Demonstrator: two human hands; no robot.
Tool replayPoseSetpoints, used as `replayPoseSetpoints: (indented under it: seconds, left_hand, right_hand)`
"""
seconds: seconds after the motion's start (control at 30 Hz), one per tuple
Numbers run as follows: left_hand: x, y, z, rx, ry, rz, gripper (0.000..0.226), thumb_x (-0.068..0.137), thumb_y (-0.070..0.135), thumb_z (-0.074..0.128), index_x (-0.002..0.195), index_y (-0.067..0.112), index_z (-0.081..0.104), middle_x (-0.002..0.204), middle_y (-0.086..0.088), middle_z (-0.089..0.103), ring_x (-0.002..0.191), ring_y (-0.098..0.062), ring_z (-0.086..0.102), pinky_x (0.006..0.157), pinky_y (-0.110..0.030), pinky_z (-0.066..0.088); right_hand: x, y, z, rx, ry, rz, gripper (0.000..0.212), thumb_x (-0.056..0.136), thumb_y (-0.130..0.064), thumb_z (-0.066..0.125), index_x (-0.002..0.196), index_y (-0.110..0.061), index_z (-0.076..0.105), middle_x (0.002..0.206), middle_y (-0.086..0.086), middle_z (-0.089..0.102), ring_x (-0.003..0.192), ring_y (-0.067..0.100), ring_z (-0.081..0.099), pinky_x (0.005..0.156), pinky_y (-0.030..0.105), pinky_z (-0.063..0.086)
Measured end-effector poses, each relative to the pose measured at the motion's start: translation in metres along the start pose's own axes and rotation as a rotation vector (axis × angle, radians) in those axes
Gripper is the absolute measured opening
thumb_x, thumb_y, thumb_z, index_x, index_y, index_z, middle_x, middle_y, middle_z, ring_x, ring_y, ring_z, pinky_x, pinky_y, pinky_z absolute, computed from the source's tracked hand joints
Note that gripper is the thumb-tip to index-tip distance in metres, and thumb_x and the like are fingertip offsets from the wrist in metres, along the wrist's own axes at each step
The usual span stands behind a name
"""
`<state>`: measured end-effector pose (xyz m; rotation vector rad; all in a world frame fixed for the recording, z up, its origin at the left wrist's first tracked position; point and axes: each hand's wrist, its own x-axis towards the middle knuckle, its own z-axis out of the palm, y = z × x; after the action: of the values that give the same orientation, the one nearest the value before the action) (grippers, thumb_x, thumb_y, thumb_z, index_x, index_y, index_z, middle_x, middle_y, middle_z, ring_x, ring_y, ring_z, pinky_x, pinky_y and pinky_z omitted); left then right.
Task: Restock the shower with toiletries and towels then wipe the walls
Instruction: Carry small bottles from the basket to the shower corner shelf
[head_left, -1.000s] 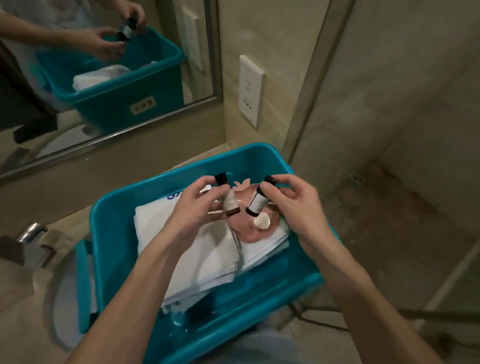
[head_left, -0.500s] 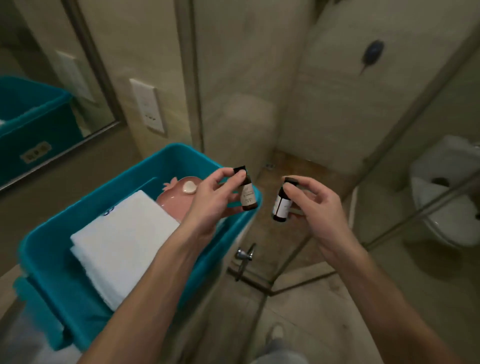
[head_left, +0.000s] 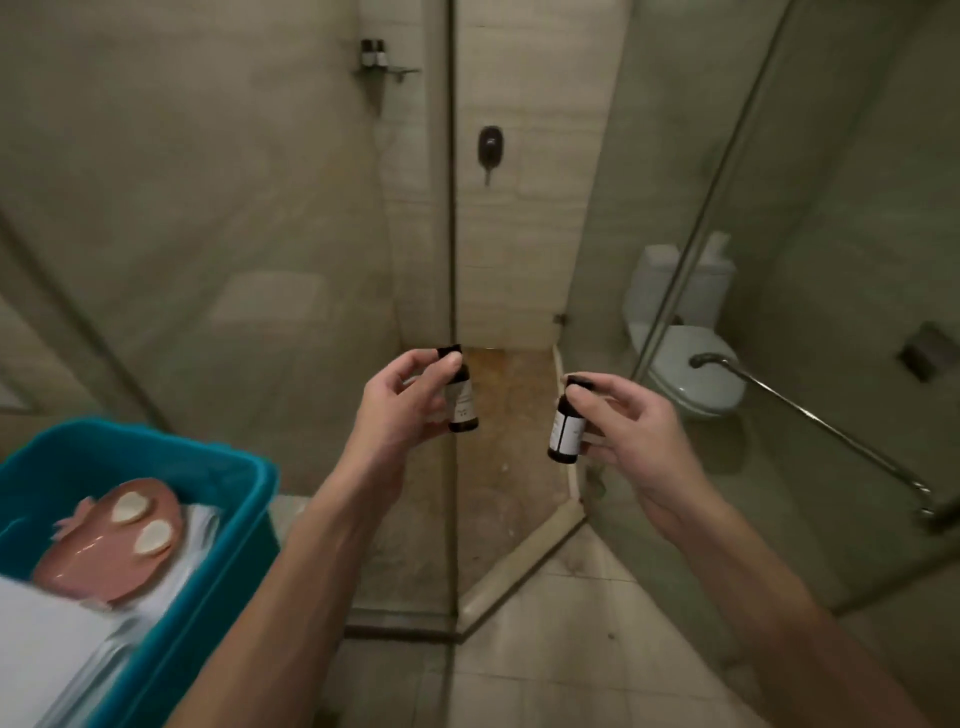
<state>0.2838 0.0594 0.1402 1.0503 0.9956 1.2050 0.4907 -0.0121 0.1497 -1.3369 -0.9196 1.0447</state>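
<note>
Brown left bottle (head_left: 462, 409) upright, right bottle (head_left: 566, 434) tilted

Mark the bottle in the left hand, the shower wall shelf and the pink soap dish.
Left bottle (head_left: 461, 402): head view, its label.
Shower wall shelf (head_left: 401, 71): head view, its front ledge.
Pink soap dish (head_left: 98, 566): head view, bare glossy middle.

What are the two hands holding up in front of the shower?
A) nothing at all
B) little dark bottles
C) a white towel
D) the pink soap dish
B: the left hand pinches the left bottle and the right hand pinches the right bottle, both small and dark with black caps and pale labels.
</note>
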Motion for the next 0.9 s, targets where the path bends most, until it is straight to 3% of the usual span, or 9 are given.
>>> replayPoseSetpoints:
  seconds: [0.13, 0.3, 0.4, 0.57, 0.9]
  left_hand:
    - [0.012, -0.021, 0.081, 0.019, -0.067, -0.039, 0.017, 0.092, 0.027, 0.072, 0.103, 0.016, 0.065, 0.077, 0.011, 0.068, 0.060, -0.002, 0.063, 0.077, -0.041, 0.057]
    - [0.034, -0.039, 0.151, 0.077, -0.119, -0.054, 0.015, 0.091, 0.034, 0.072, 0.098, 0.022, 0.068, 0.082, 0.008, 0.067, 0.068, -0.006, 0.061, 0.059, -0.024, 0.052]
    - [0.050, -0.039, 0.176, 0.109, -0.138, -0.040, 0.011, 0.091, 0.036, 0.071, 0.093, 0.025, 0.069, 0.082, 0.008, 0.067, 0.073, -0.009, 0.060, 0.060, -0.024, 0.051]
    - [0.092, -0.027, 0.197, 0.161, -0.168, 0.019, 0.009, 0.091, 0.037, 0.070, 0.084, 0.031, 0.070, 0.082, 0.010, 0.070, 0.077, -0.010, 0.063, 0.069, -0.032, 0.053]
    - [0.258, -0.021, 0.212, 0.123, -0.079, 0.066, 0.018, 0.089, 0.041, 0.073, 0.094, 0.024, 0.071, 0.087, 0.007, 0.071, 0.082, -0.017, 0.062, 0.076, -0.039, 0.050]
  right_hand:
    - [0.025, -0.007, -0.077, -0.029, 0.004, 0.004, 0.020, 0.093, -0.019, 0.070, 0.110, -0.009, 0.072, 0.098, 0.005, 0.078, 0.086, 0.012, 0.073, 0.066, 0.023, 0.057]
    - [0.057, -0.018, -0.147, -0.075, 0.002, -0.003, 0.014, 0.091, -0.022, 0.071, 0.102, -0.012, 0.073, 0.098, 0.007, 0.078, 0.089, 0.012, 0.072, 0.079, 0.030, 0.059]
    - [0.080, -0.028, -0.170, -0.094, -0.018, -0.021, 0.016, 0.092, -0.022, 0.071, 0.104, -0.012, 0.072, 0.099, 0.005, 0.078, 0.090, 0.011, 0.072, 0.077, 0.028, 0.059]
    - [0.138, -0.047, -0.178, -0.088, -0.085, -0.046, 0.015, 0.093, -0.024, 0.070, 0.103, -0.012, 0.072, 0.100, 0.008, 0.076, 0.086, 0.011, 0.070, 0.067, 0.021, 0.055]
    - [0.303, -0.070, -0.148, -0.119, -0.099, -0.114, 0.015, 0.093, -0.024, 0.071, 0.104, -0.013, 0.070, 0.099, 0.004, 0.077, 0.085, 0.007, 0.071, 0.063, 0.018, 0.054]
